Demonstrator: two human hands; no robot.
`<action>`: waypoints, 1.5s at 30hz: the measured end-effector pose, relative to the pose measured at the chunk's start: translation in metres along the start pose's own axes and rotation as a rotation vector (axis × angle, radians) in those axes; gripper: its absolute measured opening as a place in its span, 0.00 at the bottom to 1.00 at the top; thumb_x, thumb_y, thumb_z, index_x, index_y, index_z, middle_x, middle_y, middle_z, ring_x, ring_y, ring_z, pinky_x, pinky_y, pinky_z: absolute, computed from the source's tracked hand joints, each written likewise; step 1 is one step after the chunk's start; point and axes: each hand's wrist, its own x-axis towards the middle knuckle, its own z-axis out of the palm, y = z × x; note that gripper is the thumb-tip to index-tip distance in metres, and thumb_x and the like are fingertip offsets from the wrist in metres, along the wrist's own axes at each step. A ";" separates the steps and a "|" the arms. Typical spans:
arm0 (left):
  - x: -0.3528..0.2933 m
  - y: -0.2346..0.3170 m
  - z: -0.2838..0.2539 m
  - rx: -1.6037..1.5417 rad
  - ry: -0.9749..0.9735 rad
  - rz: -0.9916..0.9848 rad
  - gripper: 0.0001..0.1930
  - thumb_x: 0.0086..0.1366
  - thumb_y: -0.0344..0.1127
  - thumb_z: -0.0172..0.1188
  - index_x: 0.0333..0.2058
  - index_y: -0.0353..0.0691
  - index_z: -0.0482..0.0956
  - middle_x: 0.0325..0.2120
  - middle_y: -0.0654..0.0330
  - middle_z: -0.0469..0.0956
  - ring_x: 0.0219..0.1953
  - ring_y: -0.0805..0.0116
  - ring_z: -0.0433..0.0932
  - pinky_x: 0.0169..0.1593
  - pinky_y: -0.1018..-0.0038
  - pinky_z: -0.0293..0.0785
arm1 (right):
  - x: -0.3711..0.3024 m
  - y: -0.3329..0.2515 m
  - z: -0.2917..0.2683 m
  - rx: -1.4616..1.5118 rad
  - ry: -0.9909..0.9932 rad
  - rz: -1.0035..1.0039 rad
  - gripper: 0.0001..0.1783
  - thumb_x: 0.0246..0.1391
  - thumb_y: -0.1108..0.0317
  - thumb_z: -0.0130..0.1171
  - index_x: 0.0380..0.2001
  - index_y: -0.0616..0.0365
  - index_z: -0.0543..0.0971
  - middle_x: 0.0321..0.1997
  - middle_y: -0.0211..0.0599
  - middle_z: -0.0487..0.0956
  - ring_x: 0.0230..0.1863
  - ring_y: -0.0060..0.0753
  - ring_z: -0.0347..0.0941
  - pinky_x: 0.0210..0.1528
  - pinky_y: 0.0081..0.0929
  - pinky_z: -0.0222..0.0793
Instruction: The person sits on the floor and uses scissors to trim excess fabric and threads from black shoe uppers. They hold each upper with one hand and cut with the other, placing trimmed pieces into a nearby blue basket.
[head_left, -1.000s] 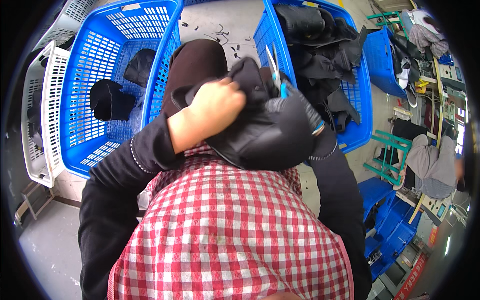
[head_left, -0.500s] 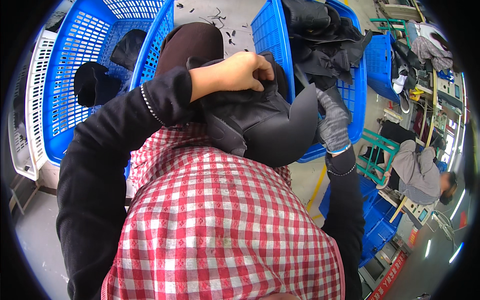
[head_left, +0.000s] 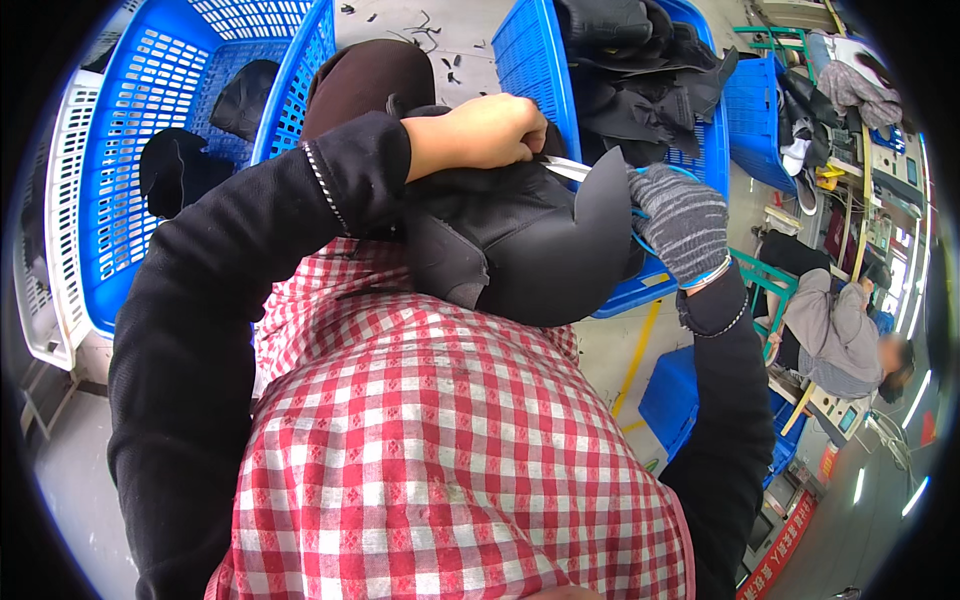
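Observation:
A black shoe upper (head_left: 530,255) lies across my lap, with its smooth curved panels toward me. My bare left hand (head_left: 485,132) is closed on its far edge, fingers pinched together. In a grey striped glove, my right hand (head_left: 682,222) grips scissors (head_left: 566,168) by what look like blue handles. Their pale metal blades reach behind a raised pointed flap of the upper, with the tips close to my left fingers. The part of the edge between the blades is hidden.
A blue basket (head_left: 100,250) at left holds a few black pieces (head_left: 180,170). Another blue basket (head_left: 530,60) at right is heaped with black uppers (head_left: 650,100). Dark scraps (head_left: 425,30) litter the floor ahead. At far right, a person (head_left: 835,325) sits near workbenches.
The scissors blades have come into sight near my left fingers. My right hand has turned, showing the back of its glove. My left hand has shifted slightly on the upper.

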 end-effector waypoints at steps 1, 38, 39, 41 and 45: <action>0.000 0.000 0.001 0.023 0.014 0.007 0.06 0.57 0.31 0.69 0.34 0.40 0.85 0.37 0.53 0.85 0.44 0.50 0.83 0.47 0.60 0.79 | 0.001 0.000 -0.001 -0.017 0.003 -0.010 0.31 0.51 0.63 0.69 0.62 0.39 0.79 0.44 0.38 0.82 0.44 0.43 0.82 0.42 0.41 0.78; 0.007 -0.011 -0.003 -0.122 0.164 0.059 0.07 0.58 0.31 0.68 0.35 0.39 0.83 0.35 0.53 0.84 0.43 0.50 0.83 0.47 0.61 0.78 | 0.022 -0.009 0.013 0.089 0.011 -0.012 0.09 0.54 0.65 0.62 0.36 0.58 0.82 0.32 0.46 0.84 0.36 0.53 0.82 0.38 0.43 0.77; 0.007 -0.017 -0.006 -0.199 0.232 0.084 0.08 0.58 0.33 0.69 0.35 0.38 0.84 0.31 0.51 0.84 0.40 0.51 0.84 0.47 0.62 0.79 | 0.020 -0.006 0.020 0.124 -0.025 -0.005 0.12 0.57 0.63 0.63 0.42 0.55 0.82 0.34 0.45 0.84 0.37 0.52 0.83 0.39 0.43 0.78; 0.006 -0.029 -0.008 -0.199 0.330 -0.084 0.12 0.61 0.34 0.69 0.41 0.36 0.82 0.42 0.49 0.83 0.47 0.54 0.82 0.52 0.65 0.77 | 0.013 -0.002 0.040 0.230 0.096 -0.070 0.20 0.61 0.60 0.64 0.55 0.50 0.81 0.38 0.43 0.84 0.39 0.50 0.84 0.41 0.42 0.80; -0.001 -0.032 -0.007 -0.012 0.229 0.004 0.29 0.61 0.37 0.71 0.58 0.35 0.73 0.50 0.44 0.80 0.54 0.52 0.78 0.59 0.65 0.73 | -0.012 -0.013 0.091 0.807 0.291 0.278 0.30 0.60 0.57 0.69 0.63 0.55 0.74 0.54 0.49 0.83 0.53 0.53 0.82 0.52 0.41 0.79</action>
